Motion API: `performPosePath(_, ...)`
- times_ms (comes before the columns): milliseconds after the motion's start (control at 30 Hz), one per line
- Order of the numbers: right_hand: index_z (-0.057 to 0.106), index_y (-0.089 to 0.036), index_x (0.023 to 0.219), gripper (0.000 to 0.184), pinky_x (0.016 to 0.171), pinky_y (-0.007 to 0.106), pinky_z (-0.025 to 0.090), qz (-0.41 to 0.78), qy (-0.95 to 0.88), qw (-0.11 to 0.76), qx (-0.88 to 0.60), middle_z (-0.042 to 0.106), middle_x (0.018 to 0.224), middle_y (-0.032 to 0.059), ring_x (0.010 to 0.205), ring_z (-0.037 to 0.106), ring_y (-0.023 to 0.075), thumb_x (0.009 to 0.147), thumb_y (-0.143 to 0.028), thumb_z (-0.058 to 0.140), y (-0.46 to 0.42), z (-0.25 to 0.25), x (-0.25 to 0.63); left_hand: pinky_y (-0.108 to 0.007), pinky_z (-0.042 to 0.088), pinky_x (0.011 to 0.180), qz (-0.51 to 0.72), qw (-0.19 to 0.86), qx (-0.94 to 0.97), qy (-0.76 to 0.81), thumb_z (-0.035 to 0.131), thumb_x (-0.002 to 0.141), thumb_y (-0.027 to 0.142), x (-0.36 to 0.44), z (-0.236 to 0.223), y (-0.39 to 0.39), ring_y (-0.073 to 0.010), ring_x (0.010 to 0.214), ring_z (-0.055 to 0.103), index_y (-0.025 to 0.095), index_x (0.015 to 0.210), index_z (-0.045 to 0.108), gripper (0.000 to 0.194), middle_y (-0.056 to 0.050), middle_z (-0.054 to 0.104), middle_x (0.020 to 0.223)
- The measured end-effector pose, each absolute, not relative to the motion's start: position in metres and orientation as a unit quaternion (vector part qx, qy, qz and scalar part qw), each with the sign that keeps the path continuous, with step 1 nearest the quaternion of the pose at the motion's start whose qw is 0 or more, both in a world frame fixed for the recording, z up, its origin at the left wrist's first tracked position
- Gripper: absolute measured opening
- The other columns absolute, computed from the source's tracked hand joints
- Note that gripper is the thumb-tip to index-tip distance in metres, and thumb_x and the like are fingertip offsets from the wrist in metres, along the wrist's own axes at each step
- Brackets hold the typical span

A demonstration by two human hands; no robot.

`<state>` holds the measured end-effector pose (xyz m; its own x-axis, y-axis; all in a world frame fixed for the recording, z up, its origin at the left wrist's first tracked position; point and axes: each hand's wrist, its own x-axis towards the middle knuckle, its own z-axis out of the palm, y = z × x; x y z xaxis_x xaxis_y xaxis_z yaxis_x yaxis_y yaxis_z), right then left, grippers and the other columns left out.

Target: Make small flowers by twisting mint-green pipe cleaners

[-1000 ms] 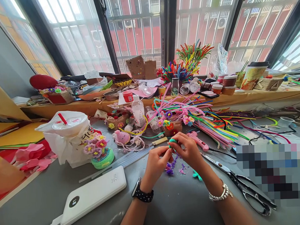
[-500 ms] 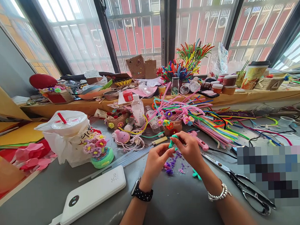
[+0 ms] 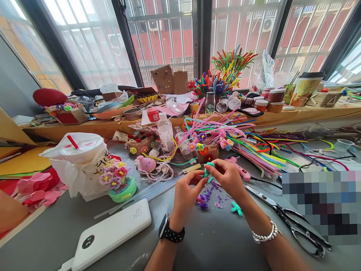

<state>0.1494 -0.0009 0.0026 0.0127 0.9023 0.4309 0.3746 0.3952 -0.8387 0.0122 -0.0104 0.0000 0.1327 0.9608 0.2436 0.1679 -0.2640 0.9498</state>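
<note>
Between my two hands is a small piece of teal pipe cleaner [image 3: 209, 170], bent into loops and held above the table. My left hand [image 3: 188, 190] pinches its lower left side with thumb and fingers. My right hand [image 3: 227, 177] pinches it from the upper right. Fingertips cover part of the piece. Below my hands lie purple fuzzy scraps [image 3: 204, 200], and a finished-looking teal pipe-cleaner shape [image 3: 236, 208] rests beside my right wrist. To the right, large black-handled scissors [image 3: 285, 217] lie on the table. A pink glue gun [image 3: 239, 169] is just behind my right hand.
A white power bank [image 3: 113, 234] with a cable lies front left. Behind it stand a small flower pot ornament [image 3: 122, 189] and a bagged drink cup [image 3: 80, 162]. Many pipe cleaners [image 3: 258, 156] spread at the back right. Bottles and jars line the windowsill [image 3: 316, 114].
My right hand and wrist have shifted slightly right, uncovering more of the teal shape on the table. Both hands keep their pinch on the teal piece.
</note>
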Motion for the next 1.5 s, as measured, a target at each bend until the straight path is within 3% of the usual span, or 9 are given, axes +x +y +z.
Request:
performPosePath(100, 0.057, -0.015, 0.063, 0.039, 0.042, 0.021, 0.033, 0.288, -0.646, 0.530, -0.468, 0.050, 0.053, 0.0004, 0.048, 0.043, 0.0101, 0.078, -0.047, 0.042, 0.003, 0.004, 0.158, -0.025, 0.047, 0.062, 0.488, 0.373, 0.643, 0.458, 0.059, 0.068, 0.028, 0.011, 0.000, -0.011, -0.0166, 0.065, 0.060, 0.015, 0.079, 0.065, 0.019, -0.006, 0.067, 0.075)
performPosePath(267, 0.061, -0.015, 0.080, 0.045, 0.043, 0.021, 0.036, 0.275, -0.555, 0.633, -0.465, 0.053, 0.060, 0.0026, 0.050, 0.048, 0.0104, 0.083, -0.048, 0.031, 0.002, 0.012, 0.178, -0.024, 0.046, 0.060, 0.490, 0.349, 0.648, 0.466, 0.058, 0.068, 0.029, 0.011, 0.001, -0.013, -0.0158, 0.063, 0.059, 0.014, 0.077, 0.064, 0.018, -0.005, 0.066, 0.071)
performPosePath(433, 0.061, -0.015, 0.083, 0.028, 0.054, 0.022, 0.042, 0.301, -0.675, 0.469, -0.484, 0.060, 0.067, 0.0025, 0.061, 0.054, 0.0133, 0.070, -0.040, 0.057, -0.010, 0.014, 0.188, -0.023, 0.045, 0.059, 0.462, 0.356, 0.678, 0.447, 0.057, 0.068, 0.031, 0.021, -0.002, -0.017, -0.0148, 0.062, 0.057, 0.015, 0.077, 0.064, 0.019, -0.004, 0.065, 0.070)
performPosePath(700, 0.061, -0.015, 0.081, 0.023, 0.050, 0.021, 0.041, 0.314, -0.734, 0.350, -0.489, 0.061, 0.068, 0.0021, 0.057, 0.054, 0.0121, 0.073, -0.036, 0.055, -0.021, 0.004, 0.208, -0.022, 0.042, 0.057, 0.384, 0.504, 0.641, 0.432, 0.057, 0.068, 0.034, 0.029, -0.008, -0.013, -0.0148, 0.063, 0.057, 0.013, 0.075, 0.066, 0.024, -0.004, 0.065, 0.066)
performPosePath(867, 0.064, -0.018, 0.074, 0.016, 0.053, 0.023, 0.041, 0.246, -0.801, 0.198, -0.509, 0.063, 0.071, 0.0021, 0.061, 0.056, 0.0145, 0.059, -0.022, 0.067, -0.029, -0.014, 0.232, -0.020, 0.039, 0.055, 0.410, 0.569, 0.553, 0.449, 0.065, 0.061, 0.035, 0.025, -0.009, -0.008, -0.0126, 0.062, 0.056, 0.013, 0.076, 0.066, 0.026, -0.003, 0.064, 0.065)
performPosePath(1033, 0.062, -0.018, 0.060, 0.012, 0.046, 0.020, 0.036, 0.215, -0.806, 0.149, -0.530, 0.059, 0.062, 0.0005, 0.053, 0.052, 0.0127, 0.052, -0.012, 0.069, -0.032, -0.028, 0.224, -0.019, 0.041, 0.054, 0.419, 0.641, 0.466, 0.444, 0.070, 0.055, 0.032, 0.027, -0.009, -0.009, -0.0120, 0.060, 0.059, 0.013, 0.075, 0.063, 0.029, -0.002, 0.064, 0.065)
performPosePath(1133, 0.060, -0.017, 0.060, 0.009, 0.046, 0.020, 0.036, 0.271, -0.779, 0.181, -0.535, 0.058, 0.058, -0.0007, 0.053, 0.052, 0.0122, 0.056, -0.012, 0.066, -0.029, -0.023, 0.221, -0.019, 0.042, 0.053, 0.431, 0.658, 0.439, 0.435, 0.071, 0.055, 0.031, 0.028, -0.010, -0.010, -0.0117, 0.060, 0.059, 0.013, 0.069, 0.060, 0.025, -0.001, 0.064, 0.063)
performPosePath(1267, 0.059, -0.015, 0.070, 0.012, 0.051, 0.022, 0.041, 0.371, -0.680, 0.326, -0.542, 0.059, 0.059, -0.0002, 0.054, 0.053, 0.0119, 0.065, -0.026, 0.061, -0.024, -0.004, 0.220, -0.018, 0.043, 0.054, 0.477, 0.638, 0.434, 0.420, 0.069, 0.057, 0.029, 0.028, -0.012, -0.010, -0.0087, 0.058, 0.055, 0.013, 0.064, 0.060, 0.021, 0.001, 0.059, 0.060)
performPosePath(1500, 0.062, -0.014, 0.070, 0.022, 0.053, 0.024, 0.045, 0.467, -0.560, 0.508, -0.459, 0.061, 0.067, 0.0012, 0.056, 0.054, 0.0108, 0.060, -0.034, 0.066, -0.017, 0.013, 0.186, -0.019, 0.047, 0.053, 0.529, 0.622, 0.407, 0.410, 0.071, 0.055, 0.029, 0.027, -0.012, -0.007, -0.0085, 0.056, 0.055, 0.011, 0.074, 0.060, 0.028, 0.000, 0.059, 0.065)
